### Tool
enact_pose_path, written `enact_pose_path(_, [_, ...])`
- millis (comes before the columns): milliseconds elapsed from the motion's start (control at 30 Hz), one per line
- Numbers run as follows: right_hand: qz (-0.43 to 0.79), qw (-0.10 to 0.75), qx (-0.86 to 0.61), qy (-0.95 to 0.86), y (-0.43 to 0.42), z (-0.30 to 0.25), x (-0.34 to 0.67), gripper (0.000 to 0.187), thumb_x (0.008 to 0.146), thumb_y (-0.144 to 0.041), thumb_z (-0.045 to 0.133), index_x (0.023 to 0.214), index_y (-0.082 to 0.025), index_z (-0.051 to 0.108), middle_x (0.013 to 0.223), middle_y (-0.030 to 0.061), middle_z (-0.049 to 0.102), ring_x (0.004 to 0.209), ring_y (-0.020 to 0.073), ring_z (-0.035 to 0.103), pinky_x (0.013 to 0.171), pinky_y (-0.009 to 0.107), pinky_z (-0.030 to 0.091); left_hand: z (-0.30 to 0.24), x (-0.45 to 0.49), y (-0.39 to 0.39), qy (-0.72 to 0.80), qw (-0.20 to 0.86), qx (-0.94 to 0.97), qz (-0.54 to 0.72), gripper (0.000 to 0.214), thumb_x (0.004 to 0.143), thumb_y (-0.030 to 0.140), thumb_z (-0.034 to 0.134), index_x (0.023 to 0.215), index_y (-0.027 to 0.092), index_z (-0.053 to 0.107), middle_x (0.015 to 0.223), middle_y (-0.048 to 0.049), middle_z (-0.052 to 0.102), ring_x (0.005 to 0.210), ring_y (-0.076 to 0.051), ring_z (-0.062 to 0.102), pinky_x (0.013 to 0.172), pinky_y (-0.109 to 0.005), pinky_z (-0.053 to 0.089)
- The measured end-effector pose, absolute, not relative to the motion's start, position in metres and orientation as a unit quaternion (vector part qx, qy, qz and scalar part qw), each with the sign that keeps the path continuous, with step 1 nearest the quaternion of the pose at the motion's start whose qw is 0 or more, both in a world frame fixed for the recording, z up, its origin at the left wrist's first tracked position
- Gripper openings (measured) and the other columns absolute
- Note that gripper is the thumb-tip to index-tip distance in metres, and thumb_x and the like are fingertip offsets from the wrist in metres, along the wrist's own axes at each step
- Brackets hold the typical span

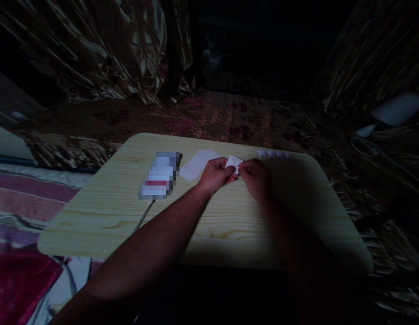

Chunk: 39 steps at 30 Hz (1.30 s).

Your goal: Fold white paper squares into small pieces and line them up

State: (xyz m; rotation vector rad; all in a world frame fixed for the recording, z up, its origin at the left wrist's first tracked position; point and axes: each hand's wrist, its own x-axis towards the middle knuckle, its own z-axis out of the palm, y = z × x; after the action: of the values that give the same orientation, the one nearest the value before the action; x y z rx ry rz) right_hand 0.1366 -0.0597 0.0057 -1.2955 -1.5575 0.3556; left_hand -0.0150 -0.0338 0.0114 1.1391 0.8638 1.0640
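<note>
Both my hands meet over the far middle of a light wooden table [128, 216]. My left hand [214, 174] and my right hand [256, 178] pinch a small folded white paper piece [234, 162] between their fingertips, each from its own side. The fingers of both hands are closed on it. A small stack of white paper sheets [197, 164] lies just left of my left hand. A row of several small folded white pieces [274, 154] sits along the table's far edge, to the right of my hands.
A blurred-out box-like object [160, 176] lies left of the paper stack, with a thin cable [143, 216] running from it toward the front edge. Patterned dark fabric covers the floor and hangs behind. A striped cloth [23, 198] lies at left. The room is dim.
</note>
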Motion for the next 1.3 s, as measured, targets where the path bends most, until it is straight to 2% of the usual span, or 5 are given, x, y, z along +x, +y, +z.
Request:
enact_pose_path(467, [0.229, 0.544, -0.455, -0.667, -0.056, -0.001, 0.138, 0.007, 0.078, -0.017, 0.062, 0.078, -0.022, 0.068, 0.084, -0.0002, 0.061, 0.06, 0.0098, 0.063, 0.051, 0.022, 0.051, 0.008, -0.015, -0.029, 0.374, 0.644, 0.482, 0.462, 0.014, 0.066, 0.023, 0.072, 0.072, 0.013, 0.065, 0.061, -0.0034, 0.069, 0.046, -0.01, 0.058, 0.045, -0.02, 0.041])
enact_pose_path(833, [0.266, 0.551, -0.466, -0.639, -0.058, -0.001, 0.136, 0.006, 0.078, -0.024, 0.064, 0.08, -0.021, 0.069, 0.085, 0.0008, 0.065, 0.062, 0.0121, 0.067, 0.056, 0.025, 0.055, 0.009, -0.017, -0.028, 0.37, 0.642, 0.492, 0.457, 0.023, 0.07, 0.032, 0.075, 0.072, 0.012, 0.064, 0.064, -0.0049, 0.069, 0.047, -0.009, 0.058, 0.046, -0.02, 0.041])
enact_pose_path(967, [0.355, 0.56, -0.484, -0.571, -0.059, 0.005, 0.137, 0.014, 0.078, -0.029, 0.066, 0.087, -0.019, 0.068, 0.07, -0.0004, 0.068, 0.06, 0.0144, 0.067, 0.057, 0.027, 0.055, 0.009, -0.015, -0.03, 0.385, 0.631, 0.48, 0.474, 0.022, 0.07, 0.031, 0.075, 0.073, 0.013, 0.063, 0.062, -0.0032, 0.068, 0.046, -0.008, 0.056, 0.045, -0.019, 0.039])
enact_pose_path(1100, [0.412, 0.559, -0.509, -0.508, -0.06, 0.015, 0.138, 0.014, 0.075, -0.031, 0.068, 0.076, -0.018, 0.063, 0.056, -0.0028, 0.064, 0.05, 0.0121, 0.06, 0.055, 0.025, 0.051, 0.008, -0.014, -0.03, 0.395, 0.611, 0.487, 0.483, 0.023, 0.071, 0.033, 0.074, 0.072, 0.013, 0.062, 0.061, -0.0006, 0.065, 0.045, -0.006, 0.051, 0.043, -0.018, 0.034])
enact_pose_path(1300, [0.435, 0.516, -0.528, -0.515, -0.058, 0.013, 0.138, 0.024, 0.074, -0.041, 0.069, 0.068, -0.018, 0.064, 0.05, -0.0027, 0.061, 0.044, 0.0119, 0.055, 0.049, 0.024, 0.044, 0.007, -0.014, -0.029, 0.386, 0.594, 0.509, 0.489, 0.027, 0.072, 0.038, 0.075, 0.072, 0.014, 0.062, 0.058, 0.001, 0.061, 0.044, -0.006, 0.048, 0.043, -0.02, 0.032])
